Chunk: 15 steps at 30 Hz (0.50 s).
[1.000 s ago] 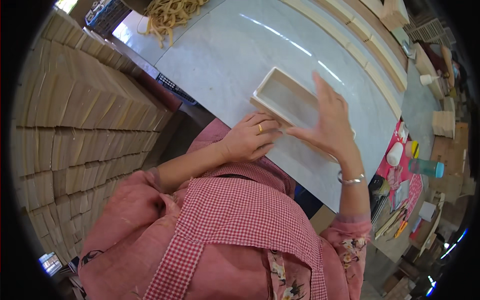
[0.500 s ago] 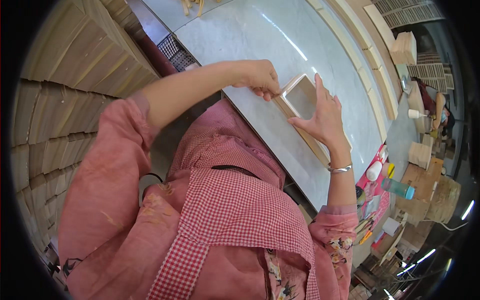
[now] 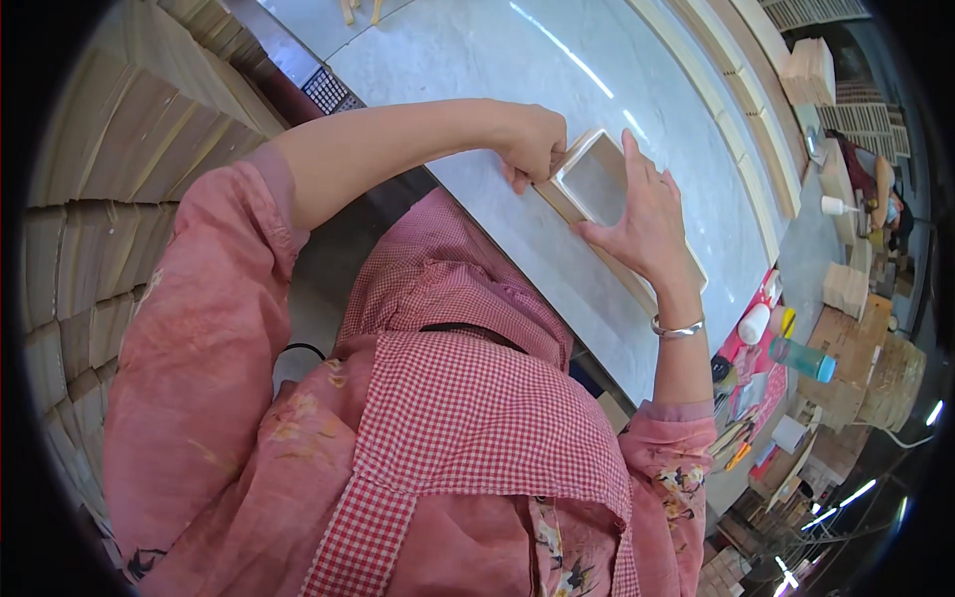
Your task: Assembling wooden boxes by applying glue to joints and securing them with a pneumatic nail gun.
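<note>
On the pale tabletop (image 3: 477, 60) lies a rectangular pale wooden frame (image 3: 559, 199) with raised sides. My right hand (image 3: 647, 214) spans it, thumb on the near side and fingers over the far side, gripping it. At its left corner my left hand (image 3: 534, 144) is closed, knuckles up, with the fingers curled down against the wood. Whatever those fingertips pinch is hidden behind the hand. The frame's right end is partly covered by my right hand and wrist.
Long wooden strips (image 3: 741, 114) lie along the table's far side. At the right stand a white bottle (image 3: 754, 323) and a teal bottle (image 3: 802, 359) beside tools. Stacked wooden boards (image 3: 119, 129) rise at my left. Another person (image 3: 888, 204) works at the far right.
My left hand has turned at the frame's corner, its fingers now curling lower and out of sight. The right hand keeps its grip on the frame. The whole view has shifted slightly.
</note>
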Each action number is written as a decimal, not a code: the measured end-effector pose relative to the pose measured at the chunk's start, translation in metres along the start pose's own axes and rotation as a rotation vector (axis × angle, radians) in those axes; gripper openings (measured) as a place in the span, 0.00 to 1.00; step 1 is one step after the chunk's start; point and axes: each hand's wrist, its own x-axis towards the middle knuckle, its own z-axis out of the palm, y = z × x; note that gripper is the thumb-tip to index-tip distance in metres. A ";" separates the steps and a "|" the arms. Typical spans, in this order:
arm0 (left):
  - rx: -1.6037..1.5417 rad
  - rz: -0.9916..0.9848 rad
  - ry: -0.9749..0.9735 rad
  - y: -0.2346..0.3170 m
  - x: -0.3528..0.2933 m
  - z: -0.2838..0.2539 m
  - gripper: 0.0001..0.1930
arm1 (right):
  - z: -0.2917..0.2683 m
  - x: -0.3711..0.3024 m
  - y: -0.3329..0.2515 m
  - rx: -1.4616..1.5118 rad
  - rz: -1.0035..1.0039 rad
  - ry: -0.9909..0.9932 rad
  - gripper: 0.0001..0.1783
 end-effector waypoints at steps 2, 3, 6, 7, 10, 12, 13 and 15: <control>0.051 -0.004 0.017 0.005 0.002 0.000 0.03 | 0.003 -0.003 0.004 -0.012 0.003 0.038 0.65; 0.010 -0.010 0.026 0.004 0.002 -0.001 0.03 | 0.005 -0.004 0.007 -0.019 0.010 0.061 0.63; -0.070 -0.034 0.215 -0.006 0.003 0.010 0.06 | 0.003 0.000 0.006 0.013 -0.001 0.086 0.61; -0.145 -0.023 0.262 -0.012 -0.002 0.015 0.08 | 0.009 0.003 0.007 0.003 -0.034 0.136 0.60; -0.343 0.054 0.282 -0.011 -0.011 0.019 0.12 | 0.012 -0.002 0.010 -0.017 0.006 0.171 0.59; -0.400 0.153 0.285 -0.007 -0.001 0.016 0.13 | 0.008 -0.003 0.010 -0.013 0.061 0.100 0.60; -0.383 0.216 0.326 -0.005 0.004 0.013 0.13 | 0.006 -0.004 0.011 -0.001 0.080 0.065 0.61; -0.312 0.269 0.330 -0.011 0.020 0.006 0.15 | 0.010 -0.004 0.014 0.020 0.067 0.102 0.62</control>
